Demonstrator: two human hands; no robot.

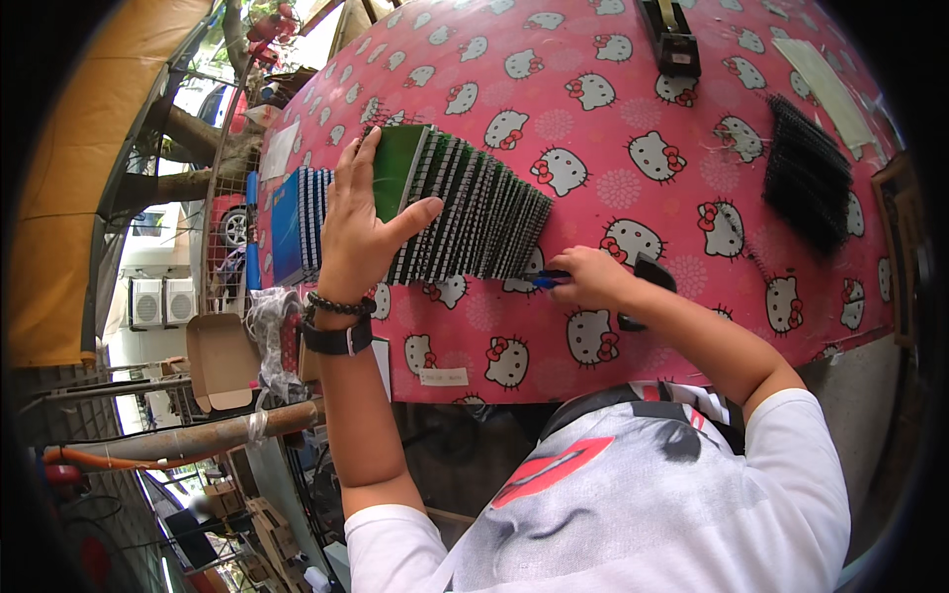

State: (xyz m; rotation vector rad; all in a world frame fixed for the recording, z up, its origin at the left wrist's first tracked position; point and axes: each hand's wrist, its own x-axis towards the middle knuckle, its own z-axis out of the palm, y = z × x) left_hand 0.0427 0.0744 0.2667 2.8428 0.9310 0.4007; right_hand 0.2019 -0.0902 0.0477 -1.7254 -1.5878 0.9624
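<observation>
A row of spiral-bound notebooks (474, 212) leans on the table, black bindings facing up and right, with a green cover (397, 163) at its left end. My left hand (361, 217) lies against that green cover, fingers stretched out and thumb apart, reaching over the bindings. Just past the near right end of the row, my right hand (588, 277) is closed on a small blue object (545, 281); its kind is mostly hidden by the fingers. Left of my left hand, blue spiral notebooks (297, 222) form a second stack.
A pink patterned cloth covers the table (504, 341). Black binding coils (809, 178) are heaped at the right. A tape dispenser (676, 44) stands at the far edge. Under my right forearm lies a partly hidden black object (652, 272). An open cardboard box (222, 361) sits left of the table.
</observation>
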